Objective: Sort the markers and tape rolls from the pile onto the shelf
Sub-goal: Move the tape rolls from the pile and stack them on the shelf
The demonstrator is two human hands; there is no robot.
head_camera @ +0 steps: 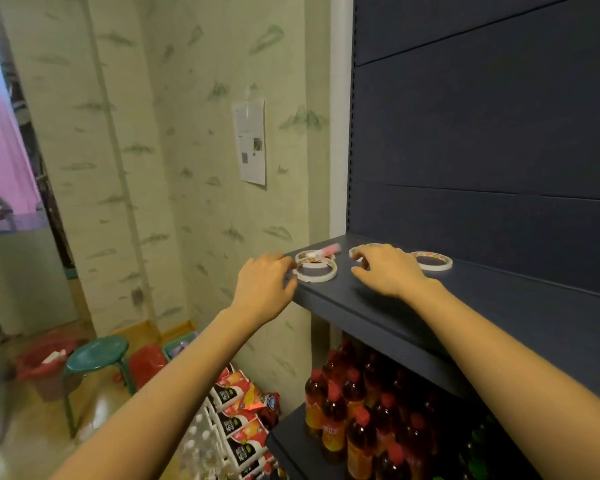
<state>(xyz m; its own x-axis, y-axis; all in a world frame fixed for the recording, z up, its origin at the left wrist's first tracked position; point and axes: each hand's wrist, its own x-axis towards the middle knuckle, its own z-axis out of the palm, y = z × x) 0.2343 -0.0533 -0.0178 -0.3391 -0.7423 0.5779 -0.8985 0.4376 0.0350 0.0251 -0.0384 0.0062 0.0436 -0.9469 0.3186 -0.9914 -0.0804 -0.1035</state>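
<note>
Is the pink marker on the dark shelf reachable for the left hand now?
Probably yes: the pink marker lies uncovered just beyond the left hand, only flat white tape rolls between.

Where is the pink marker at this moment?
In the head view, the pink marker lies near the left end of the dark shelf, just behind two tape rolls, beyond the left hand.

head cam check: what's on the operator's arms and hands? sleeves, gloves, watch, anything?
Nothing worn that shows. The left forearm and right forearm are bare from the frame's bottom edge to the wrists, with no sleeve in view. The left hand and right hand have no gloves. No watch, band or ring is visible, though the fingertips are slightly blurred.
</note>
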